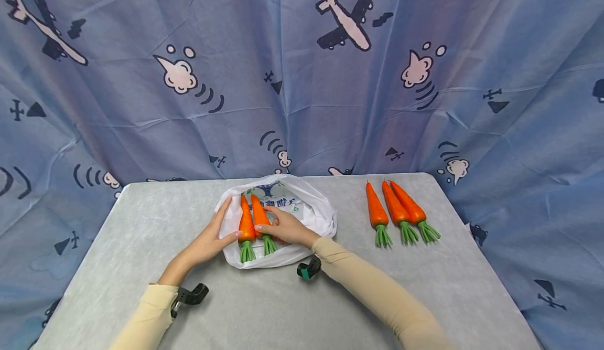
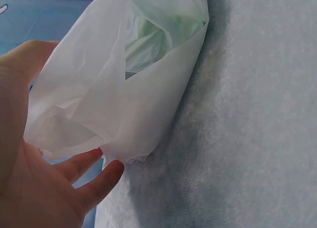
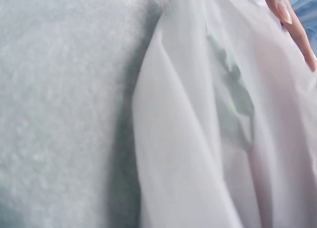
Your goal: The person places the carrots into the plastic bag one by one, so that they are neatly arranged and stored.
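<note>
Two orange carrots with green tops lie side by side in the mouth of a white plastic bag (image 1: 325, 216). My right hand (image 1: 291, 228) pinches the right carrot (image 1: 259, 211), its thumb across the body and its fingers along the right side. Spread along the bag's left side, my left hand (image 1: 214, 239) has its thumb tip right at the left carrot (image 1: 246, 221). In the left wrist view, that hand's relaxed fingers (image 2: 101, 186) lie by the bag's outer wall. White plastic hides the carrots in the right wrist view, where some right fingertips (image 3: 285, 13) show at the upper corner.
Three more carrots lie on the grey-white table (image 1: 377, 282) right of the bag: one single carrot (image 1: 376, 208), a middle carrot (image 1: 395, 205) and an outer carrot (image 1: 409, 203) leaning against it. A blue printed curtain (image 1: 302, 77) hangs behind the table.
</note>
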Tool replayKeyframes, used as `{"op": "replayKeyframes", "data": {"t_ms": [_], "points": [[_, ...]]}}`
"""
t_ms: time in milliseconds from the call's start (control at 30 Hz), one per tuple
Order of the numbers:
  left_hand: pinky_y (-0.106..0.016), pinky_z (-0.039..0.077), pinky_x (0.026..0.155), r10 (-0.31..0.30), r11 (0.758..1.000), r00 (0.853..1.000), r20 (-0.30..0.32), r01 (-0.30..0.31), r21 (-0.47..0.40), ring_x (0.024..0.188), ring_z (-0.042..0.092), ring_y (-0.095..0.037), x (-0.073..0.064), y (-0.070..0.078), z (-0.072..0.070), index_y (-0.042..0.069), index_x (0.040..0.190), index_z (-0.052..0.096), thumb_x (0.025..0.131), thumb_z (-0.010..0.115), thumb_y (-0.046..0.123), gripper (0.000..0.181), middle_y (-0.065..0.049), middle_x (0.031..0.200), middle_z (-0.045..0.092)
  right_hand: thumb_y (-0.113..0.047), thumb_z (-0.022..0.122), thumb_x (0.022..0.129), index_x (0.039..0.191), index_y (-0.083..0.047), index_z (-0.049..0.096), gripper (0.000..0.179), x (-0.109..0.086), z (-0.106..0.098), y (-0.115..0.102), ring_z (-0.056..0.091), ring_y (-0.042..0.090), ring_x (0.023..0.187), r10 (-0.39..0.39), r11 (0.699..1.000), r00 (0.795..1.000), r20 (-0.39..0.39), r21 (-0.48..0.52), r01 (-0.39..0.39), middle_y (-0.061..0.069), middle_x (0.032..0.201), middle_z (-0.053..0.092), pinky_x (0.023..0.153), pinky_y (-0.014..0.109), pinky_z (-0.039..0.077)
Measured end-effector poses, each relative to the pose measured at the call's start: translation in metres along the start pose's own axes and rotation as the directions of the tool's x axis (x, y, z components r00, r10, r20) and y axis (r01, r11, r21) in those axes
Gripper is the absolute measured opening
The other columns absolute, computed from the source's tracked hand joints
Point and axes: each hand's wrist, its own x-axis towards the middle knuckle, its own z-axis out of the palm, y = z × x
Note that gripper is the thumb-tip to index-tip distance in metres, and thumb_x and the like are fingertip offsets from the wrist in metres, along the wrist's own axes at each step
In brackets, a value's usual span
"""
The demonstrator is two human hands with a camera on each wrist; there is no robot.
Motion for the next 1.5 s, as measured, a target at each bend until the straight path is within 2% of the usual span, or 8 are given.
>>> {"op": "replayKeyframes", "data": {"t_ms": [167,400,733,1033,1233,1500], "points": [[-0.069,0.018,0.117,0.009,1.000,1.000,-0.009,-0.009,-0.003,0.151,0.014,-0.047,0.000,0.000,0.000,0.027,0.161,0.001,0.094,0.066,0.027,0.093,-0.021,0.167,0.007,-0.046,0.066,0.092,0.155,-0.017,0.033,0.077,0.000,-0.002,0.001,0.046,0.011,0.047,-0.005,1.000,0.999,0.039,0.017,0.004,-0.002,0.060,0.053,0.048,0.022,0.044],[-0.069,0.018,0.117,0.017,1.000,1.000,-0.011,-0.017,-0.009,0.151,0.014,-0.046,-0.001,0.001,0.000,0.024,0.161,0.003,0.094,0.067,0.026,0.093,-0.020,0.167,0.007,-0.045,0.067,0.091,0.154,-0.015,0.033,0.077,0.000,-0.001,0.002,0.046,0.011,0.046,-0.012,1.000,1.000,0.029,0.014,0.012,-0.003,0.058,0.051,0.047,0.023,0.043],[-0.070,0.016,0.118,-0.022,1.000,1.000,0.006,0.022,-0.001,0.152,0.011,-0.046,0.000,0.001,0.000,0.029,0.160,-0.002,0.094,0.066,0.034,0.095,-0.019,0.167,0.002,-0.046,0.068,0.091,0.153,-0.015,0.035,0.077,-0.001,-0.002,0.001,0.044,0.010,0.046,-0.003,1.000,1.000,0.016,0.007,0.003,-0.004,0.057,0.050,0.046,0.022,0.040],[-0.068,0.015,0.118,0.015,1.000,1.000,-0.013,-0.015,0.014,0.152,0.011,-0.046,0.000,-0.002,0.000,0.023,0.161,0.001,0.095,0.065,0.029,0.092,-0.020,0.167,0.005,-0.045,0.068,0.091,0.154,-0.015,0.035,0.077,-0.001,-0.003,0.000,0.045,0.010,0.046,-0.002,1.000,1.000,0.018,0.012,0.002,-0.003,0.057,0.052,0.046,0.022,0.042],[-0.069,0.016,0.118,0.016,1.000,1.000,-0.014,-0.016,-0.002,0.151,0.013,-0.046,-0.001,0.001,-0.001,0.023,0.161,0.003,0.094,0.067,0.026,0.093,-0.020,0.167,0.008,-0.045,0.069,0.090,0.154,-0.013,0.034,0.079,-0.002,-0.006,0.000,0.049,0.010,0.048,-0.008,1.000,1.000,0.023,0.013,0.007,-0.002,0.060,0.054,0.046,0.023,0.046],[-0.068,0.017,0.118,0.013,1.000,1.000,-0.013,-0.013,0.012,0.151,0.013,-0.047,0.000,0.001,-0.001,0.023,0.161,0.002,0.095,0.066,0.028,0.093,-0.021,0.167,0.007,-0.042,0.070,0.090,0.153,-0.012,0.036,0.078,-0.007,-0.019,-0.002,0.047,0.011,0.048,-0.047,0.999,0.999,-0.001,0.026,0.047,-0.003,0.059,0.052,0.047,0.024,0.044]]}}
